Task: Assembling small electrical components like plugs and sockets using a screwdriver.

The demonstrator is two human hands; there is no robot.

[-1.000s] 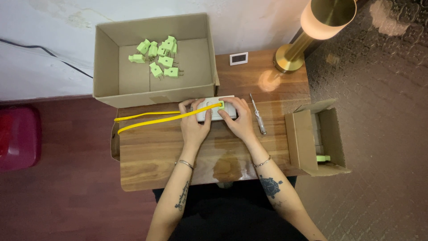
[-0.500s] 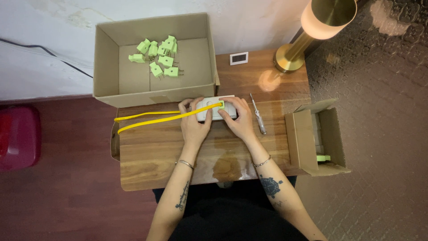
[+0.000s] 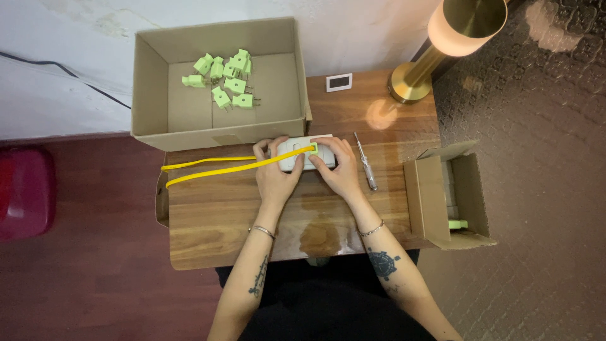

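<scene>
Gripping one white socket strip, two hands: left hand, right hand.

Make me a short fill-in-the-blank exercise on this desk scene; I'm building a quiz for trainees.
1. Both hands, the left hand and the right hand, rest on a white ____ strip.
2. The cable running left from it is ____ in colour.
3. The green plugs lie in the big ____ box.
4. Just right of the right hand lies a ____.

Missing words: power; yellow; cardboard; screwdriver
</scene>
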